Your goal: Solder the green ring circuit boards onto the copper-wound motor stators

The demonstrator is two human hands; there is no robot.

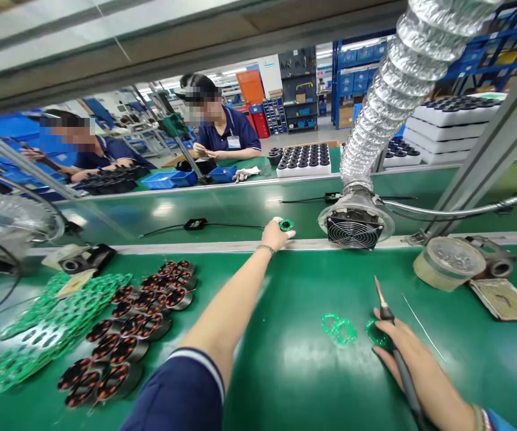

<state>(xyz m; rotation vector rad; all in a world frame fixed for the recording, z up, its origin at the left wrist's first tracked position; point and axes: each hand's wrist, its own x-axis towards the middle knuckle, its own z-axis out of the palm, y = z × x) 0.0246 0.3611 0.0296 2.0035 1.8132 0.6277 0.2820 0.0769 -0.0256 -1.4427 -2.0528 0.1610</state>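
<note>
At belt edge: left hand (276, 234) grips stator (286, 225) | right hand (413, 359) grips soldering iron (391, 326)

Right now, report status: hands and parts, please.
Left hand extended, holding green ring part at conveyor edge. Right hand gripping soldering iron. Fume fan beside left hand.

Extraction fan (355, 227) under foil duct (393, 90) — copper-wound stators (128, 332), green boards (56, 323) left — 2 co-workers (222, 129) beyond.

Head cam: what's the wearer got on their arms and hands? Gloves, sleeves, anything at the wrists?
No gloves: both hands are bare. The left hand has a thin beaded bracelet at the wrist and a short navy sleeve with a white-striped cuff at the upper arm. The right hand shows a multicoloured band and a blue cuff edge at the wrist.
</note>
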